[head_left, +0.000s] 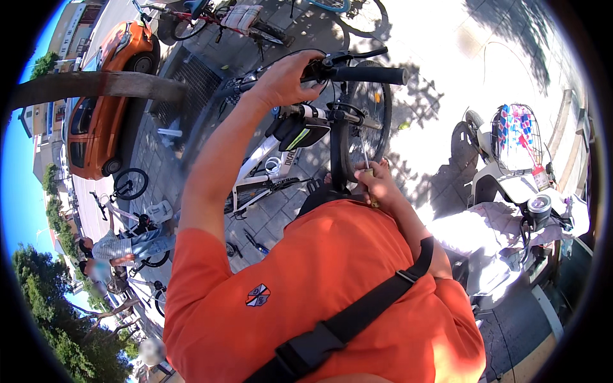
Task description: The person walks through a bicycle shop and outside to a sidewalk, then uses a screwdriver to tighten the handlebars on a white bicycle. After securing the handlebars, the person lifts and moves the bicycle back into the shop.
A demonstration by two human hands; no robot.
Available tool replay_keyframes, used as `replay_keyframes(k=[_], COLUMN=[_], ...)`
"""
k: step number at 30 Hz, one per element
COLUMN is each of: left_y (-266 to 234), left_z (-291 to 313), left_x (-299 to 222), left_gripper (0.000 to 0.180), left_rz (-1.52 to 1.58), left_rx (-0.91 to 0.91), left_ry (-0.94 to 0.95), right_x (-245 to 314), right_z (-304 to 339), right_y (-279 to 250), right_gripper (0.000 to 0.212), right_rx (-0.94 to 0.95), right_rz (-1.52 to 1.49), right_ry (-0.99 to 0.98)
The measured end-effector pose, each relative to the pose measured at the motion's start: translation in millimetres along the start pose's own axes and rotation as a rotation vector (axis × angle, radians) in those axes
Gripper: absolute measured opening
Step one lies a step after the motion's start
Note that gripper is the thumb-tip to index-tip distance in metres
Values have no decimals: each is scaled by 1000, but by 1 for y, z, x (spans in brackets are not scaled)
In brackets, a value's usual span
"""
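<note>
Orange shirt (357, 255), then white-framed, black-gripped bicycle (287, 162)

Sunlit paving (434, 38), dappled shadows (527, 35)

- Two bare-handed grips: one left grip (287, 80), one right grip (377, 184)
- One metal-shafted screwdriver (366, 155) with a yellowish handle
- One white-framed bicycle (258, 151) with black tyres
- One black bag (311, 135) with a yellow-green stripe
- One blue-handled tool (257, 242) on the grey paving (271, 214)
- One orange short-sleeved shirt (357, 249), one shield-shaped badge (258, 295), one black buckled strap (370, 300)
- One orange car (96, 127)
- One white scooter (495, 179), one wire basket (493, 143)
- At least one red-framed bicycle (175, 13)
- One light-blue bicycle (335, 6), partly visible
- At least one person in a striped top (115, 247); overlapping makes the exact number unclear
</note>
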State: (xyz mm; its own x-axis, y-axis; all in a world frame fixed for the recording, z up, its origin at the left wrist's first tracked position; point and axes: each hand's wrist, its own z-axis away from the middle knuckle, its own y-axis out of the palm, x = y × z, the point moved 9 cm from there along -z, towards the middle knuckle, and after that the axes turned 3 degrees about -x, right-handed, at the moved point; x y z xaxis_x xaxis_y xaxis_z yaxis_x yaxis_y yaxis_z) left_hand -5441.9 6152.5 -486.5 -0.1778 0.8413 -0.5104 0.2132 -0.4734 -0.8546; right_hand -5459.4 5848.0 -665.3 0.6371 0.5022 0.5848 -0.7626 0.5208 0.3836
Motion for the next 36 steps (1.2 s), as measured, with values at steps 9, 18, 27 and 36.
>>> replay_keyframes(k=[9, 18, 27, 36], left_y=[5, 11, 19, 16], left_z=[19, 20, 15, 16], left_x=[18, 30, 39, 35], left_gripper=[76, 79, 72, 70], left_rz=[78, 174, 171, 179], left_rx=[-184, -198, -102, -66], left_ry=[-35, 53, 118, 97], right_x=[61, 54, 7, -7], right_z=[27, 57, -31, -86], right_y=[-4, 3, 36, 39], right_gripper=[42, 26, 19, 19], right_rx=[-145, -480, -342, -246], right_rz=[300, -110, -1228, -1299], right_ry=[-329, -667, -540, -535])
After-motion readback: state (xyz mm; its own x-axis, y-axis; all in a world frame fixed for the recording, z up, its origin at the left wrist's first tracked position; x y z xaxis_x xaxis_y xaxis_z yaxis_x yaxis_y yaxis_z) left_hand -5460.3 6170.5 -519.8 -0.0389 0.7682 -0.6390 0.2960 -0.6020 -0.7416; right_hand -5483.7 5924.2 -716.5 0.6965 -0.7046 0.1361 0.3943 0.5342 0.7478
